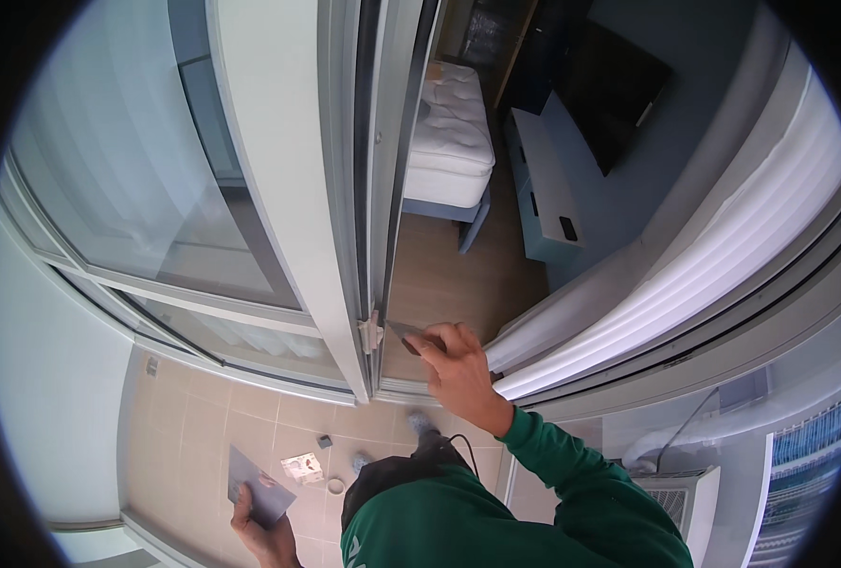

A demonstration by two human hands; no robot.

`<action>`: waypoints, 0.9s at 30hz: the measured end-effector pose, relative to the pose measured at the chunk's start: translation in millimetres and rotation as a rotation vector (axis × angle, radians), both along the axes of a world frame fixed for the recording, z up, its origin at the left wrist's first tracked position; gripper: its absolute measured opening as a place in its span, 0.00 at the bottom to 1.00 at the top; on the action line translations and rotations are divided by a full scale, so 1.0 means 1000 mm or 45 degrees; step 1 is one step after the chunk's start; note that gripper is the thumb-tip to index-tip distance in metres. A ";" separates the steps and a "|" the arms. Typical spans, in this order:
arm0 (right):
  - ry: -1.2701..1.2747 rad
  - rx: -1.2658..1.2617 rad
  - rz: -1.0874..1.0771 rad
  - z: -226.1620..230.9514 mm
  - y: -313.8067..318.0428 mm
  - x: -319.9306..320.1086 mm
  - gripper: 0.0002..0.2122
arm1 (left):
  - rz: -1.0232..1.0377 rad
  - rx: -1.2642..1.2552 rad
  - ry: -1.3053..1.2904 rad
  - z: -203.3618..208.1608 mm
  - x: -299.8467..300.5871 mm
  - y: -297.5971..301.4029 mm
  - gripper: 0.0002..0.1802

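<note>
My right hand (460, 367) is closed around what looks like a putty knife (411, 343), with a brown handle and a thin blade pointing left. The blade tip is close to a pale, uneven patch (371, 333) on the edge of the white sliding door frame (345, 237); whether they touch I cannot tell. Low at the left, my left hand (267, 541) grips a flat grey rectangular plate (258, 488) by its near edge, thumb on top. A small pinkish smear shows on the plate's face.
On the tiled floor (193, 426) lie a small dark block (324, 441), a printed packet (302, 468) and a roll of tape (335, 486). White curtains (667, 284) hang at the right of the doorway. Inside are a mattress (449, 142), a low cabinet (544, 199) and a television (615, 95).
</note>
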State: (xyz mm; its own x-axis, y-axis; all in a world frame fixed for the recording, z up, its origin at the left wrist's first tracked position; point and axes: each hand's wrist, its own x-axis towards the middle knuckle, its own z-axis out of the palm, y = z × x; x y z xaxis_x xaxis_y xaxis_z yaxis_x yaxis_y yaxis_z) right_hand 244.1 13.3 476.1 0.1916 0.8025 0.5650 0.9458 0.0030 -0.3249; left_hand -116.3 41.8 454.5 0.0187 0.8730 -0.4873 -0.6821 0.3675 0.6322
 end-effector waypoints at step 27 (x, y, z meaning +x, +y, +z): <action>-0.276 -0.073 -0.042 -0.019 0.029 -0.019 0.17 | -0.070 -0.059 0.126 -0.004 -0.023 0.000 0.24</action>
